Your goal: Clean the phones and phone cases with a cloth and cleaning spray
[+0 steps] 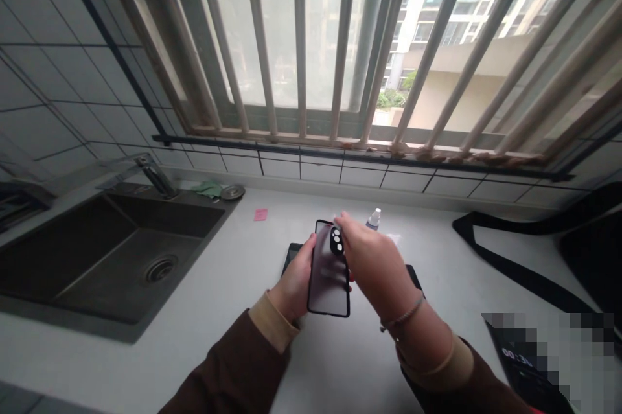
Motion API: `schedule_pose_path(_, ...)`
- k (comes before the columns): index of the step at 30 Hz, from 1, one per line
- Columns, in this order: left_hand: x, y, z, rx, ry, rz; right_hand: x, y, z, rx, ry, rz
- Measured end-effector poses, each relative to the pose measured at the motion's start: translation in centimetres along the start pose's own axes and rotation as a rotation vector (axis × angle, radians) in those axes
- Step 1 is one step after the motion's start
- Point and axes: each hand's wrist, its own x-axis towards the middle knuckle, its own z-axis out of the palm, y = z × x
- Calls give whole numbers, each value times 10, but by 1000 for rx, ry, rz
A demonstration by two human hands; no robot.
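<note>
A translucent phone case (329, 281) with a black rim is tilted up over the counter, its camera cutout at the upper right. My left hand (295, 281) grips its left edge, with fingertips showing past the right edge. Curled at the upper right corner beside the cutout, my right hand (367, 252) closes on the case; its fingertips are partly hidden. Behind my left hand lies a dark flat device (293, 251), mostly covered. Part of another dark object (416, 279) shows behind my right wrist. A small white-capped bottle (374, 219) stands just beyond my right hand.
A dark sink (131, 284) with a faucet (154, 175) is at the left, near a green cloth (208, 189) and a metal strainer (232, 192). A pink note (261, 214) lies on the white counter (243, 349). At right are a black strap (510, 271) and a timer screen (518, 357).
</note>
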Motion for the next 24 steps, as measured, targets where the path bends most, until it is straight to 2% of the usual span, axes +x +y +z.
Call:
schedule_pose_path(2,2,-1,2,-69,8,48,-2,-4,20,40,-69,-103)
schedule_pose_path(5,3,0,5,-153,35,103,-4,-8,34,46,-47,-177)
schedule_pose_path(9,3,1,3,-184,53,75,-4,-11,30,53,32,-136)
schedule_pose_path(16,6,-3,-5,-167,69,79,-2,-17,22,139,44,-30)
schedule_pose_path(24,3,-1,0,-149,87,93,-1,-15,30,221,34,-76)
